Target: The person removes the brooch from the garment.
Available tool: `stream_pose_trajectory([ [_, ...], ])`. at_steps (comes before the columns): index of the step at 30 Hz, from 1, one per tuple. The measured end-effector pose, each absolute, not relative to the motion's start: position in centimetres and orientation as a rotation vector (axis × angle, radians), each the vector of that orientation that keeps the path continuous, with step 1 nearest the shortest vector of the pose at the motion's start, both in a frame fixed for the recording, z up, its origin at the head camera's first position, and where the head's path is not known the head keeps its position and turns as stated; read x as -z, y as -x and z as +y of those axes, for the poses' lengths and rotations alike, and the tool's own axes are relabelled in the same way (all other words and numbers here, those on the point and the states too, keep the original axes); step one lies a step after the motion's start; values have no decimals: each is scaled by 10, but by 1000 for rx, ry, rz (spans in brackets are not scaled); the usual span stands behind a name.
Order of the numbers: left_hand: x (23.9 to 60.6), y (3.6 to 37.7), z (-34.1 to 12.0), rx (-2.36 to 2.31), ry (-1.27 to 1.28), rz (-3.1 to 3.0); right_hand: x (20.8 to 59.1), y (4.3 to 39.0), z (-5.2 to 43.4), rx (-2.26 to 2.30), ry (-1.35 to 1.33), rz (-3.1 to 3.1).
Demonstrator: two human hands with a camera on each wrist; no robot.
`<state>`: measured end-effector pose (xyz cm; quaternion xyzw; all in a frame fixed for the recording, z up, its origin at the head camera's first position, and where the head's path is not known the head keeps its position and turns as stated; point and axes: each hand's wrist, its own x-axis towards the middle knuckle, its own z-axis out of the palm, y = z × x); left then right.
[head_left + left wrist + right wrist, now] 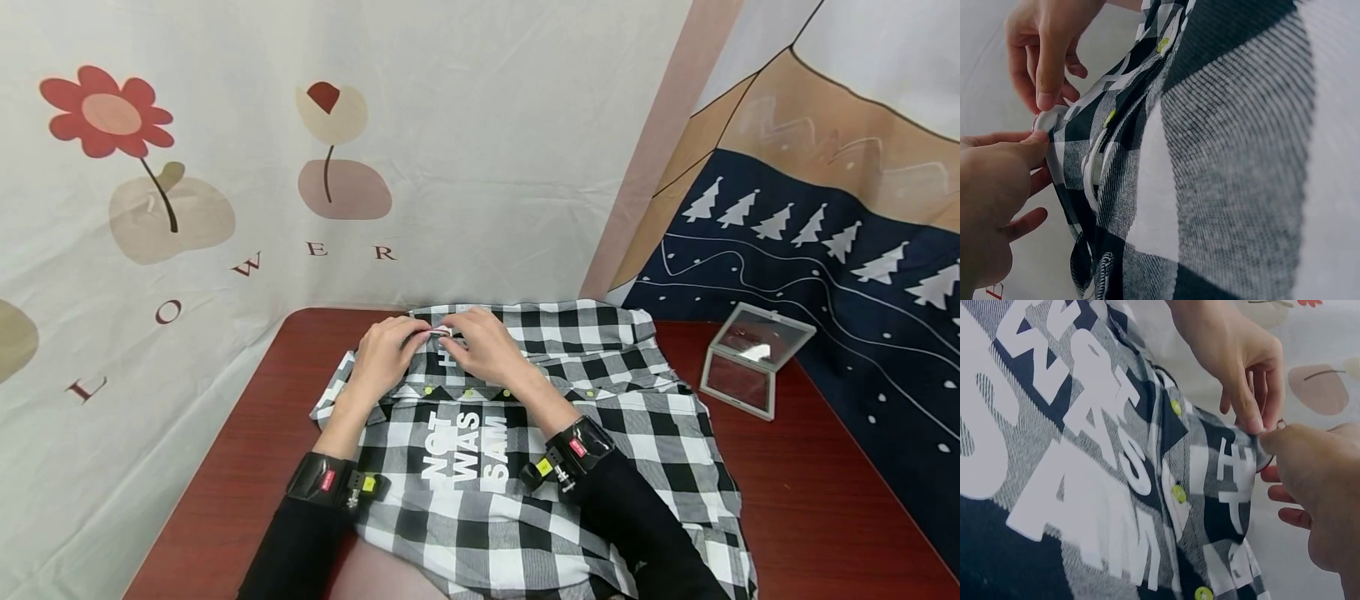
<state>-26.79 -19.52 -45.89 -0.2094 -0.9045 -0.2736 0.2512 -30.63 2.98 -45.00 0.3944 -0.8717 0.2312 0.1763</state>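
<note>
A black-and-white checked shirt [600,392] with white lettering [465,454] lies flat on a red-brown table [247,433]. Both hands meet at its far edge. My left hand [422,337] and my right hand [454,337] each pinch the same small fold of fabric [441,332] there. In the left wrist view the left hand [1038,147] holds the fabric edge [1054,125] from below, and the right hand [1047,100] from above. The right wrist view shows the right hand [1269,440] and the left hand [1254,425] pinching beside yellow-green buttons [1178,492].
An open folding mirror [756,358] stands on the table's right side, just off the shirt. Printed cloth backdrops [225,208] hang close behind the table on the left and right. Bare tabletop shows left of the shirt and at the right front.
</note>
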Motion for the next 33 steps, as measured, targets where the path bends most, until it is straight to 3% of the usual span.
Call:
stream_pose_trajectory([
  [9, 454, 264, -193, 631, 587, -2448, 444, 304, 24, -356, -1140, -2337],
  [33, 454, 262, -191, 608, 588, -2454, 446, 305, 19, -304, -1128, -2327],
])
